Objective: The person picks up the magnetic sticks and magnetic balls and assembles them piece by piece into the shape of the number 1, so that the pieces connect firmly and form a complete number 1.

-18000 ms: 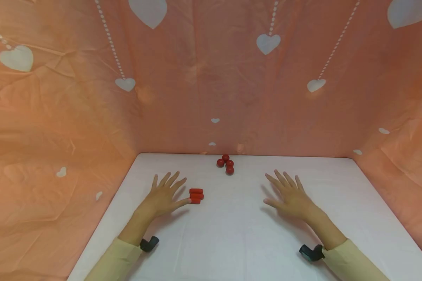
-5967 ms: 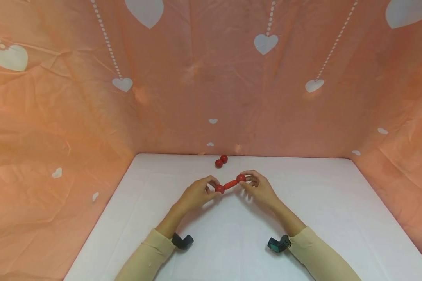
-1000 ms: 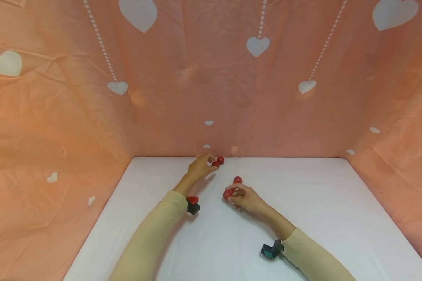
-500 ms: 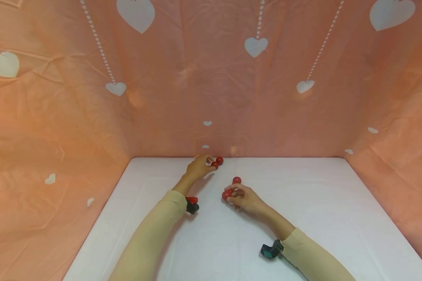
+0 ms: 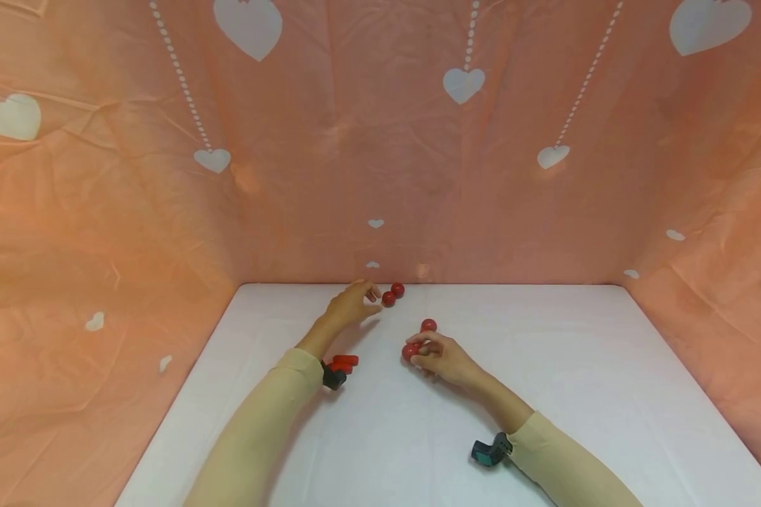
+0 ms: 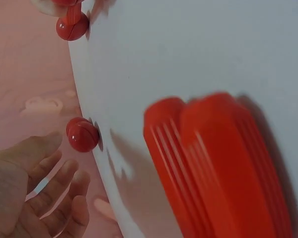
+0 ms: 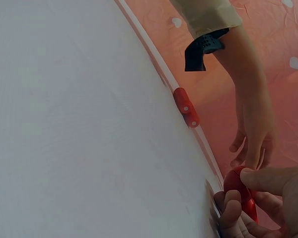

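My right hand [image 5: 444, 360] pinches the near red ball [image 5: 410, 352] of a joined piece: two balls on a short red rod, the rod mostly hidden by the fingers. The piece's far ball [image 5: 428, 324] points to the back. Toward the back edge, my left hand [image 5: 351, 304] hovers with loosely spread fingers and holds nothing. Just right of its fingertips lie two loose red balls, a nearer ball [image 5: 388, 299] and a farther ball [image 5: 397, 289]. Two ridged red rods [image 6: 223, 163] lie side by side under the left wrist.
A white table [image 5: 545, 394] spreads under both hands. Orange cloth [image 5: 482, 211] with white hearts rises behind and along the sides. Each wrist bears a dark camera, such as the right wrist camera [image 5: 491, 451].
Earlier, balls and rods lay loose; later both hands held the joined piece. Within the last half second my left hand let go of the nearer ball and drew back left. My right hand stayed still.
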`<act>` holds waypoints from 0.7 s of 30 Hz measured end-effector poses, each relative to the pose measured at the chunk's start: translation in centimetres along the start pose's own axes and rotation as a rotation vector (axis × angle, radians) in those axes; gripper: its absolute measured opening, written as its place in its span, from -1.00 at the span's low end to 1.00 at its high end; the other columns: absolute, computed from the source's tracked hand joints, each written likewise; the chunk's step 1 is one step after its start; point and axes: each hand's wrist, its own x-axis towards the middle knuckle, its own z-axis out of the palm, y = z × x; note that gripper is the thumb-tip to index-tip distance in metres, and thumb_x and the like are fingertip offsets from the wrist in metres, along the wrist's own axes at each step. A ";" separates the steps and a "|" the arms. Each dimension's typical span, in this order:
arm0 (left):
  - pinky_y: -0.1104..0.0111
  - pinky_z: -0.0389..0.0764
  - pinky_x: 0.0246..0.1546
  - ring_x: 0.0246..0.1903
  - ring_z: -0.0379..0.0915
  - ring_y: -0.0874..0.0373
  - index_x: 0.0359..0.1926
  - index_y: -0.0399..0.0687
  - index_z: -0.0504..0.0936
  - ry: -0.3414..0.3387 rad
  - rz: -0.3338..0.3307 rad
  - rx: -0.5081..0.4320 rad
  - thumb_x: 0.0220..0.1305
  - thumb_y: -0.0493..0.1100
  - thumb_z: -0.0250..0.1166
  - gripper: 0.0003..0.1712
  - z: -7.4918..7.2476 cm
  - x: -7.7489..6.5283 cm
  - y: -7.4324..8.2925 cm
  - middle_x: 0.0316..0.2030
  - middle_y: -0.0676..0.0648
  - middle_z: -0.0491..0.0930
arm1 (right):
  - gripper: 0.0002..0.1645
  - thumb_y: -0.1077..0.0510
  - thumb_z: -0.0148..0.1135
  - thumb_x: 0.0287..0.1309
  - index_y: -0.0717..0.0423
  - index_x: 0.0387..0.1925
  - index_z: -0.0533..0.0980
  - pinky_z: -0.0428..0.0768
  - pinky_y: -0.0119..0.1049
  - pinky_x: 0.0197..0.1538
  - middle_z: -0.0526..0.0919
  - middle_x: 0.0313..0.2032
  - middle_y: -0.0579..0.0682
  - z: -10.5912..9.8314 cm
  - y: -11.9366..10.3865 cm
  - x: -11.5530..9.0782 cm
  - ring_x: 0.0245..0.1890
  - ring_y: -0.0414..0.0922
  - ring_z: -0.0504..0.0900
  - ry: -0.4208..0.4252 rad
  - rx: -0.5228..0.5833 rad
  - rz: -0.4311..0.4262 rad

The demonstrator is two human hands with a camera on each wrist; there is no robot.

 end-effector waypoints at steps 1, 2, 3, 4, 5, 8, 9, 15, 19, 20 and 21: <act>-0.04 0.58 0.21 0.14 0.60 -0.08 0.15 -0.08 0.66 -0.009 0.009 0.000 0.44 -0.11 0.47 -0.65 -0.2 -0.1 -0.1 0.06 -0.08 0.66 | -0.60 0.21 0.36 0.46 0.11 0.26 0.57 0.66 -0.28 -0.31 0.68 -0.15 0.10 0.0 0.0 0.0 -0.38 -0.08 0.63 -0.001 -0.003 -0.004; -0.04 0.58 0.21 0.14 0.60 -0.09 0.15 -0.08 0.66 -0.019 0.016 0.002 0.43 -0.11 0.47 -0.65 -0.4 -0.3 -0.1 0.05 -0.08 0.67 | -0.60 0.21 0.36 0.45 0.12 0.25 0.57 0.66 -0.29 -0.32 0.68 -0.16 0.10 0.0 0.0 0.0 -0.38 -0.08 0.63 0.000 -0.004 -0.006; -0.03 0.58 0.22 0.15 0.60 -0.09 0.15 -0.09 0.67 -0.030 0.022 0.000 0.43 -0.12 0.47 -0.65 -0.5 -0.4 -0.2 0.05 -0.08 0.68 | -0.60 0.21 0.36 0.45 0.12 0.25 0.57 0.66 -0.29 -0.32 0.68 -0.16 0.10 0.0 -0.1 0.0 -0.39 -0.08 0.63 -0.001 -0.007 -0.008; -0.02 0.57 0.23 0.15 0.60 -0.09 0.15 -0.09 0.67 -0.041 0.028 -0.002 0.43 -0.12 0.47 -0.65 -0.7 -0.5 -0.3 0.05 -0.08 0.68 | -0.60 0.21 0.36 0.45 0.13 0.25 0.57 0.66 -0.29 -0.33 0.68 -0.16 0.11 0.0 -0.1 -0.1 -0.39 -0.08 0.63 -0.001 -0.009 -0.011; -0.02 0.56 0.23 0.15 0.60 -0.08 0.16 -0.08 0.67 -0.051 0.035 -0.002 0.43 -0.11 0.47 -0.65 -0.8 -0.6 -0.5 0.04 -0.07 0.69 | -0.60 0.20 0.37 0.45 0.14 0.25 0.57 0.65 -0.29 -0.33 0.68 -0.17 0.11 0.0 -0.1 -0.1 -0.39 -0.09 0.63 -0.002 -0.011 -0.016; 0.03 0.59 0.22 0.09 0.62 -0.07 0.17 -0.07 0.67 -0.088 0.066 -0.002 0.44 -0.11 0.47 -0.64 -1.1 -0.9 -1.0 0.05 -0.06 0.71 | -0.59 0.20 0.37 0.45 0.16 0.26 0.57 0.65 -0.28 -0.32 0.67 -0.17 0.12 0.0 -0.3 -0.2 -0.39 -0.08 0.62 -0.001 -0.009 -0.024; 0.04 0.60 0.22 0.08 0.62 -0.06 0.19 -0.07 0.67 -0.104 0.078 -0.003 0.44 -0.11 0.47 -0.63 -1.2 -1.0 -1.2 0.06 -0.06 0.71 | -0.59 0.20 0.37 0.45 0.15 0.26 0.57 0.65 -0.27 -0.31 0.67 -0.16 0.11 0.0 -0.3 -0.2 -0.39 -0.08 0.62 -0.002 -0.010 -0.025; 0.10 0.64 0.18 0.05 0.58 0.01 0.20 0.00 0.68 -0.198 0.120 0.048 0.48 -0.08 0.44 -0.65 -1.6 -2.0 -1.8 0.06 0.01 0.70 | -0.59 0.19 0.37 0.45 0.10 0.26 0.58 0.66 -0.25 -0.27 0.67 -0.15 0.09 0.0 -0.3 -0.2 -0.36 -0.06 0.64 -0.001 0.002 -0.002; 0.10 0.65 0.16 0.04 0.59 0.04 0.19 0.08 0.69 -0.245 0.103 0.073 0.47 -0.02 0.44 -0.66 -1.8 -2.7 -1.9 0.04 0.06 0.69 | -0.59 0.20 0.36 0.46 0.10 0.27 0.57 0.66 -0.25 -0.26 0.67 -0.15 0.09 0.0 -0.3 -0.2 -0.35 -0.06 0.64 0.002 0.019 0.019; 0.11 0.65 0.16 0.04 0.59 0.05 0.18 0.10 0.69 -0.257 0.098 0.078 0.47 -0.01 0.44 -0.66 -1.8 -2.9 -1.9 0.03 0.08 0.69 | -0.59 0.20 0.36 0.46 0.10 0.27 0.57 0.66 -0.25 -0.26 0.67 -0.15 0.09 0.0 -0.3 -0.2 -0.35 -0.06 0.63 0.004 0.022 0.022; 0.11 0.65 0.16 0.04 0.58 0.06 0.18 0.12 0.69 -0.268 0.098 0.083 0.47 0.00 0.44 -0.67 -1.9 -3.0 -1.9 0.02 0.08 0.69 | -0.59 0.20 0.36 0.45 0.09 0.27 0.57 0.66 -0.25 -0.26 0.67 -0.15 0.09 0.0 -0.3 -0.2 -0.35 -0.06 0.63 0.004 0.022 0.024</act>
